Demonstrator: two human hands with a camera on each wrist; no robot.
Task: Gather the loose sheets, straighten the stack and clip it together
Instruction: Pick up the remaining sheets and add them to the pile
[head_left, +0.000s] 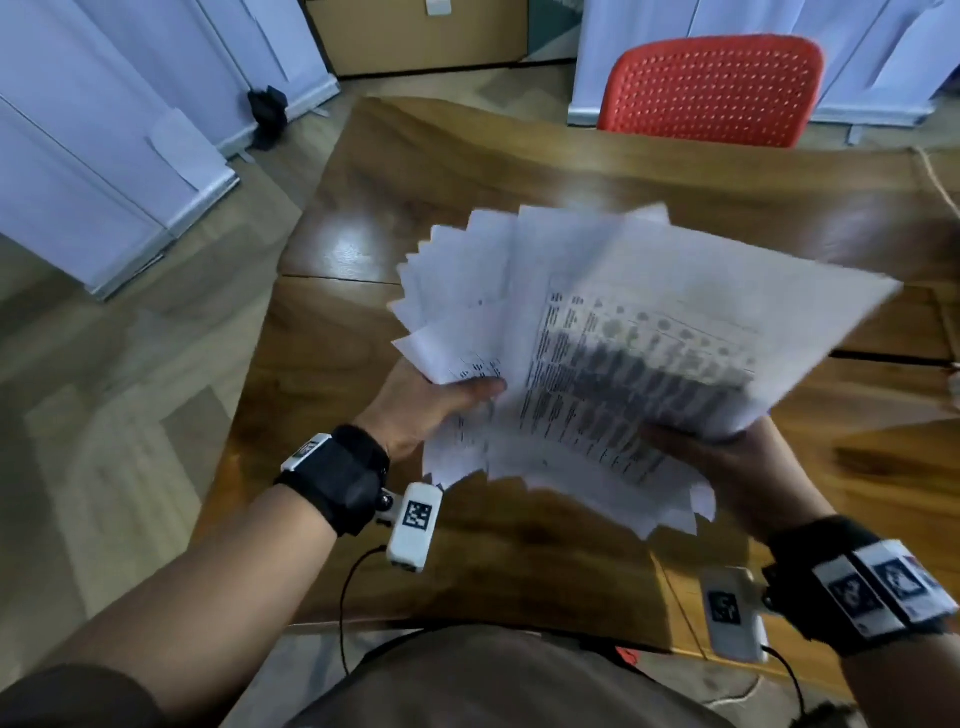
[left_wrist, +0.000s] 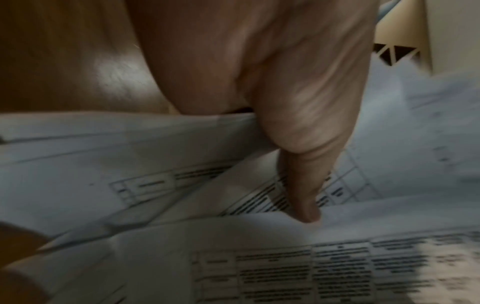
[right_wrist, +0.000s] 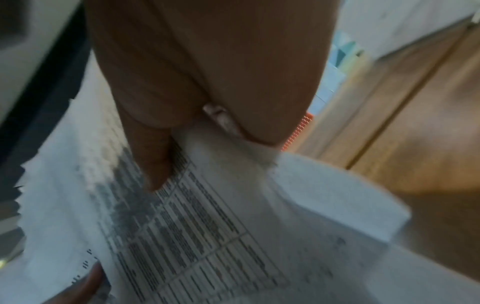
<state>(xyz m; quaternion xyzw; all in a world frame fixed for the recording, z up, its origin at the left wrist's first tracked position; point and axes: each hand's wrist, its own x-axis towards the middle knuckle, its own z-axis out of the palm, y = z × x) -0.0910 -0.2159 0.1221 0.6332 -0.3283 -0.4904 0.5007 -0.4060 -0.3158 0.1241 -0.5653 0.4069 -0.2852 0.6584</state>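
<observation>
Sheets (head_left: 613, 358): fanning unevenly above tabletop (head_left: 467, 171), long axis running away from person
Print: tables, blurred, unreadable
Left hand (head_left: 431, 410): pinching sheets
Right hand (head_left: 727, 462): gripping sheets

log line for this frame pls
sheets: fanned, uneven | left hand: grips sheets | right hand: grips sheets | clip: unseen

we hold a fanned, uneven bundle of white printed paper sheets (head_left: 597, 353) above the brown wooden table (head_left: 467, 171). our left hand (head_left: 426, 405) grips its left edge, thumb on top; our right hand (head_left: 727, 462) grips the near right corner. a red perforated plastic chair (head_left: 711, 88) stands behind the table.
</observation>
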